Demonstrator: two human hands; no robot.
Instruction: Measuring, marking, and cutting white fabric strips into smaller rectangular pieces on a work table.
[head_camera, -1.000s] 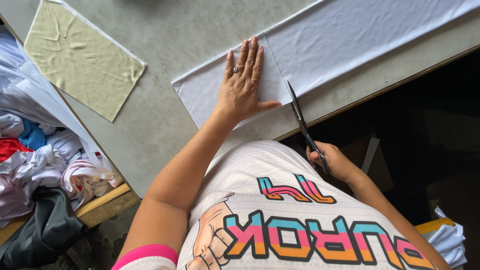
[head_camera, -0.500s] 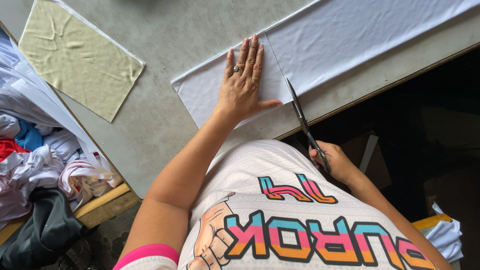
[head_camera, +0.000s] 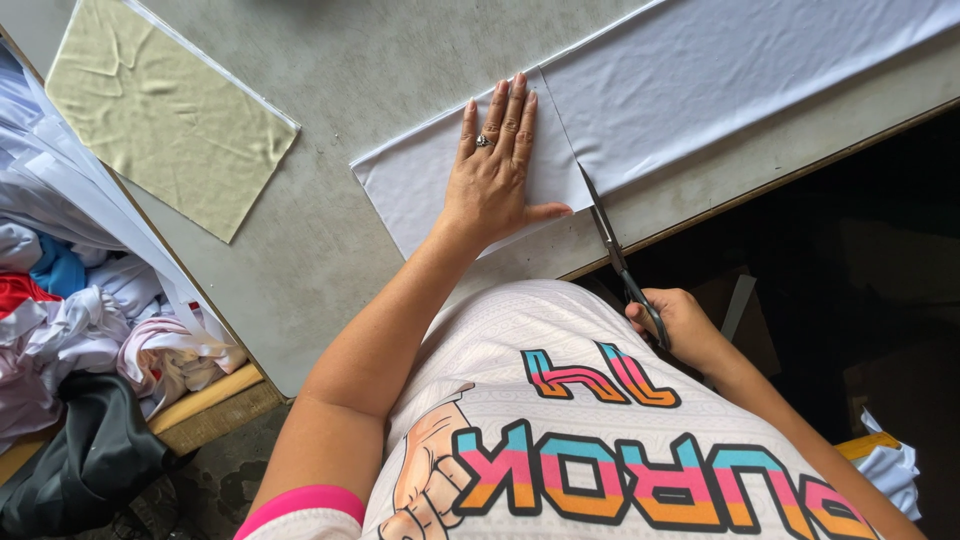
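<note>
Head view looked straight down on a grey table (head_camera: 380, 80), where a long strip of white fabric (head_camera: 760, 70) lay across it from about 8 o'clock up to 2 o'clock. On the strip's lower-left part the left hand (head_camera: 495, 170) was laid flat, palm down, with the fingers straight and close together and the thumb spread out to the side, toward 3 o'clock. A ring was on one finger. The hand pressed the cloth against the table.

Just beside the thumb, at 4 o'clock from it, were the scissors (head_camera: 610, 240). Their dark blades pointed toward 11 o'clock and their tip touched the near edge of the white fabric, where a thin cut line went up across the strip. The right hand (head_camera: 675, 325) was closed around the scissors' handles, below the table edge, near the person's shirt.

At 10 o'clock on the table, well apart from the strip, lay a pale yellow-green cloth piece (head_camera: 165, 110). At 8 o'clock, beside the table, a pile of mixed fabrics (head_camera: 70, 320) was heaped.
</note>
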